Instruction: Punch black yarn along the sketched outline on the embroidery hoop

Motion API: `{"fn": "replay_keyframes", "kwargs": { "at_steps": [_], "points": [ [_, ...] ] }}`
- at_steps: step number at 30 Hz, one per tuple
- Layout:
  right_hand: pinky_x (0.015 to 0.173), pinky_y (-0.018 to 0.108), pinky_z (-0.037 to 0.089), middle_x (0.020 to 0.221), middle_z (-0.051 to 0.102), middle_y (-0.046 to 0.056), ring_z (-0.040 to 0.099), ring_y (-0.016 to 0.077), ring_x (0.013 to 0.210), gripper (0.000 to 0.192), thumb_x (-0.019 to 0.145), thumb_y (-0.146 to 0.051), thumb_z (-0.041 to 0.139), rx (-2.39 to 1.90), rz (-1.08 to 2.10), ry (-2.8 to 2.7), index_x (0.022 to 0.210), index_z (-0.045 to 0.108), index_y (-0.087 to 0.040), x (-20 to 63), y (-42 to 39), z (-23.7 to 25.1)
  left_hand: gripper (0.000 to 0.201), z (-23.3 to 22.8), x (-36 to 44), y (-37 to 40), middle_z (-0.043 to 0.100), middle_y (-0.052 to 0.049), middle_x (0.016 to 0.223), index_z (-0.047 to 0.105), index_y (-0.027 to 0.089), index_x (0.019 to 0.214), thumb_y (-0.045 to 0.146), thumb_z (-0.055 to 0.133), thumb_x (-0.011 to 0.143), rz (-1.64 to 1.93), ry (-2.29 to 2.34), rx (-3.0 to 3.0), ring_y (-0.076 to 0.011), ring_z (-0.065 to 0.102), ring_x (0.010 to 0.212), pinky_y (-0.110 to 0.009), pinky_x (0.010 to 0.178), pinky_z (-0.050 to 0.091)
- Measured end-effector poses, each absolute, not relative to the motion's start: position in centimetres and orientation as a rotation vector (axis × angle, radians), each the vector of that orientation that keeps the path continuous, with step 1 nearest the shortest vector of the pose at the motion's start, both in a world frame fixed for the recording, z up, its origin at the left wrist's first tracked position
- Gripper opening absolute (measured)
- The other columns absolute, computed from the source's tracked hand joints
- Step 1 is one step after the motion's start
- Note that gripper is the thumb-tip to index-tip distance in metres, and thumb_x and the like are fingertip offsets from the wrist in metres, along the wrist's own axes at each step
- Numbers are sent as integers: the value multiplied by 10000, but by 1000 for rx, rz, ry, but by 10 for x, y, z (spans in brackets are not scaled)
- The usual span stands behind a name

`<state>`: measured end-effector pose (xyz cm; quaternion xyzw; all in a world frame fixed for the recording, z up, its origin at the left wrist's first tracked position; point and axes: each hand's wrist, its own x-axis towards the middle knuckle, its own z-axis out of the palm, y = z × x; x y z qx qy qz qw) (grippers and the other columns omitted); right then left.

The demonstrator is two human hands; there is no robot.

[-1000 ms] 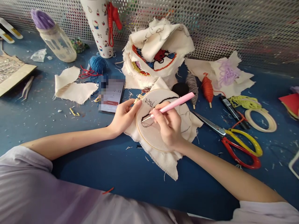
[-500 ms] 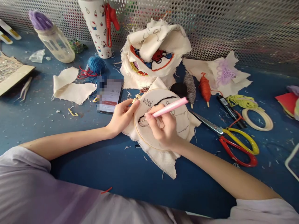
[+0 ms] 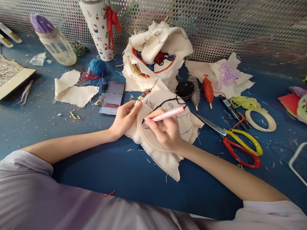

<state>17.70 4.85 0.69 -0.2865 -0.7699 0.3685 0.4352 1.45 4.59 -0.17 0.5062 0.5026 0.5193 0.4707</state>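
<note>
Centre frame, embroidery hoop (image 3: pixel 165 119) on blue tabletop (image 3: pixel 72 134) | left hand (image 3: pixel 124 117) fingers pinch its rim | right hand (image 3: pixel 165 131) fingers grip pink needle tool (image 3: pixel 168 114), tip in cloth | black outline partly stitched, most drawn lines still bare.

A round embroidery hoop (image 3: pixel 165 124) of cream cloth lies flat, pink punch needle (image 3: pixel 168 114) slanting onto it.
</note>
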Motion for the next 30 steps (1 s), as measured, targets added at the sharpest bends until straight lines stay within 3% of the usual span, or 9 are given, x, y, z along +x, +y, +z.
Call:
{"fn": "replay_keyframes", "kwargs": {
  "at_steps": [3,18,27,30],
  "points": [
    [635,305,441,778,568,-5,559,129,699,78,918,-196,541,-720,913,-1877,848,531,-227,181,47,6,388,-2,15,46,467,11,653,576,166,721,513,554,891,1276,1233,1261,-92,374,581,-201,478,318],
    [632,332,413,712,512,-15,512,136,649,116,937,-241,506,-779,969,-1746,822,491,-233,186,49,0,354,-2,15,46,496,5,674,606,162,752,480,552,900,1265,1258,1248,-95,415,610,-190,478,335],
    [570,273,414,751,548,-21,498,98,622,123,891,-105,541,-642,773,-1952,846,515,-217,179,45,5,356,-2,15,48,501,13,658,558,162,691,446,558,906,1279,1239,1270,-83,395,583,-186,495,347],
    [622,291,444,762,590,-7,528,119,668,112,887,-107,552,-628,654,-2086,855,535,-212,178,46,2,344,-2,14,48,505,14,664,563,161,697,430,551,912,1282,1246,1287,-84,401,594,-188,516,354]
  ]
}}
